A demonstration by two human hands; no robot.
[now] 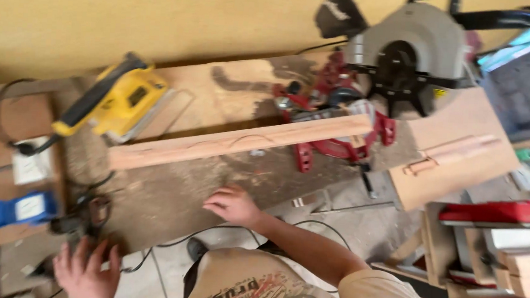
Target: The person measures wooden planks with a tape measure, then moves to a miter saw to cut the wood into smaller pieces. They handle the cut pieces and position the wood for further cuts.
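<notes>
My right hand (234,203) reaches out over the dusty surface with fingers apart and holds nothing. It is a little short of a long wooden plank (235,141) that lies across the middle, with one end on a red and grey mitre saw (399,59). My left hand (86,270) is at the bottom left, fingers spread and empty, just below a small dark tool with cables (86,215). The frame is blurred by motion.
A yellow power tool (121,97) sits beyond the plank's left end. A blue object (10,210) and a white socket block (31,165) are at the left. A flat wooden board (454,160) and stacked timber with a red part (494,212) are at the right. Black cables (309,225) cross the floor.
</notes>
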